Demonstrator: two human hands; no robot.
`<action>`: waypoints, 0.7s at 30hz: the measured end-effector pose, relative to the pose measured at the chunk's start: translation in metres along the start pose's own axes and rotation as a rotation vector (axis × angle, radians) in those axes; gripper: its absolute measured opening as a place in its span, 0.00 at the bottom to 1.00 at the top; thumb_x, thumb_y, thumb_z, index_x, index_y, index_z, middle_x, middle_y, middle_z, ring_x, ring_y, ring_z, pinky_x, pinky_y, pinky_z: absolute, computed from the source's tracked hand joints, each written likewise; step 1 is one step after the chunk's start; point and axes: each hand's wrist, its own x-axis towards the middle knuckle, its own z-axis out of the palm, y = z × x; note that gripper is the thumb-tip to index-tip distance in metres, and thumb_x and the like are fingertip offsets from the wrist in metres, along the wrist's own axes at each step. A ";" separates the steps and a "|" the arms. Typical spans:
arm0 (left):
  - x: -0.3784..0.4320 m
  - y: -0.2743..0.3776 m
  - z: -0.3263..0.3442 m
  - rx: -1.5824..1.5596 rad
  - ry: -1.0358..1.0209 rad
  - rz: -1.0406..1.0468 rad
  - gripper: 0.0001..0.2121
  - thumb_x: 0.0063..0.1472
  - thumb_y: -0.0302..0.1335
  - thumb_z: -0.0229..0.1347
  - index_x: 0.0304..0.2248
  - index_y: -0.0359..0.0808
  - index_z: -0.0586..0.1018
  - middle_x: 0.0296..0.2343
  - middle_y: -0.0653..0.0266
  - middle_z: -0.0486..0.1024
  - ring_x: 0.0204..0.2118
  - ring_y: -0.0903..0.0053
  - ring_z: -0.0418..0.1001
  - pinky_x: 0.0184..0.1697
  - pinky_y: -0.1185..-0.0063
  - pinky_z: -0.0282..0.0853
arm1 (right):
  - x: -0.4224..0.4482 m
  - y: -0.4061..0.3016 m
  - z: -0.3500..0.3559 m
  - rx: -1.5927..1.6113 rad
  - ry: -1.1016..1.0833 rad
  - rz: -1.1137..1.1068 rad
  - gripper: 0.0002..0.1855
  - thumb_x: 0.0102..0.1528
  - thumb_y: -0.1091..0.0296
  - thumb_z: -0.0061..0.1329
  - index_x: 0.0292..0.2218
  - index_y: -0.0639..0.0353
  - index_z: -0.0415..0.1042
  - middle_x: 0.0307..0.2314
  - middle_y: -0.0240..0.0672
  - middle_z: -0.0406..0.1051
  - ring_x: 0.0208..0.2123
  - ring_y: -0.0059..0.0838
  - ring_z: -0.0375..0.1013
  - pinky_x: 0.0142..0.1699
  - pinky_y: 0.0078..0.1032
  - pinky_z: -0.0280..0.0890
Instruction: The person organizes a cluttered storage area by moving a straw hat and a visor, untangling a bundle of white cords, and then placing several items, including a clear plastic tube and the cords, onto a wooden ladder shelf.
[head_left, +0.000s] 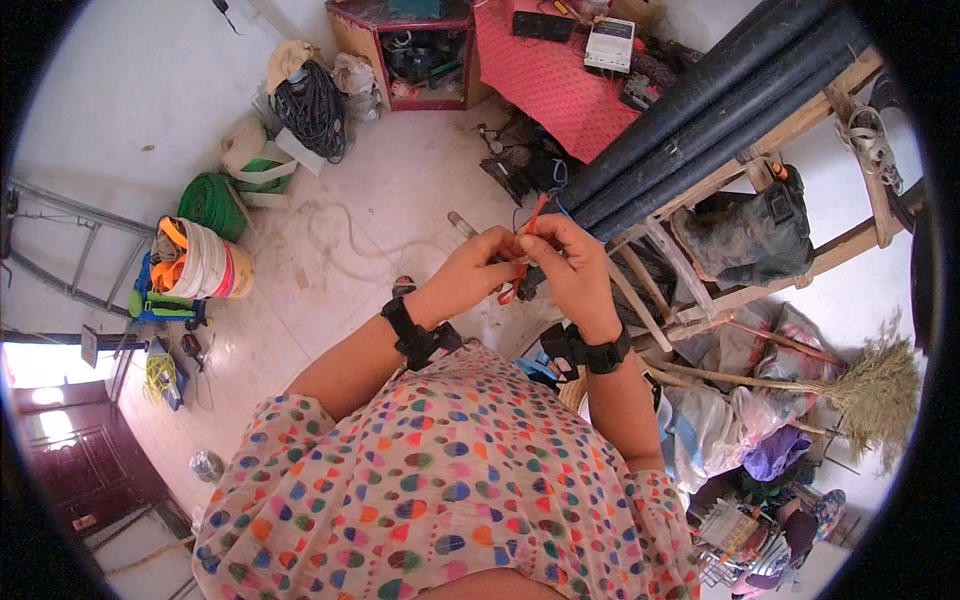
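Before my chest my two hands meet, fingertips nearly together. My left hand (480, 264) pinches a thin item hidden by its fingers; a metal rod or pipe end (460, 223) shows just beyond it. My right hand (568, 262) pinches a red strip or wire (535, 214) between thumb and forefinger. More red material (507, 294) hangs below the fingertips, and a thin blue wire (561, 204) curves behind the right hand. Each wrist wears a black strap with a small device.
Black pipes (705, 105) lean along a wooden ladder (720, 300) at the right. A red-covered table (547, 90) stands ahead. A white bucket (204, 259) and green rolls (214, 204) are at the left. A hose (337, 262) lies on the floor; a broom (862, 386) is lower right.
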 end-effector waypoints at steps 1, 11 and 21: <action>0.001 0.001 0.001 -0.001 0.001 0.000 0.08 0.57 0.22 0.46 0.38 0.35 0.67 0.22 0.69 0.69 0.19 0.86 0.64 0.20 0.87 0.55 | 0.001 -0.001 0.000 0.000 -0.001 0.000 0.06 0.51 0.74 0.48 0.32 0.65 0.69 0.25 0.38 0.69 0.25 0.25 0.69 0.30 0.19 0.63; 0.008 0.003 -0.009 -0.086 0.004 -0.082 0.07 0.57 0.23 0.47 0.37 0.35 0.68 0.23 0.70 0.69 0.21 0.88 0.63 0.22 0.88 0.56 | -0.005 -0.014 0.004 -0.326 -0.084 -0.295 0.05 0.49 0.78 0.46 0.32 0.62 0.70 0.28 0.40 0.70 0.30 0.37 0.71 0.35 0.25 0.65; 0.002 0.023 -0.002 -0.404 0.093 -0.071 0.07 0.61 0.25 0.46 0.39 0.35 0.68 0.25 0.71 0.70 0.21 0.88 0.63 0.24 0.89 0.58 | -0.039 0.016 -0.007 0.045 0.256 -0.213 0.06 0.51 0.75 0.47 0.34 0.60 0.68 0.30 0.34 0.68 0.34 0.26 0.67 0.42 0.21 0.60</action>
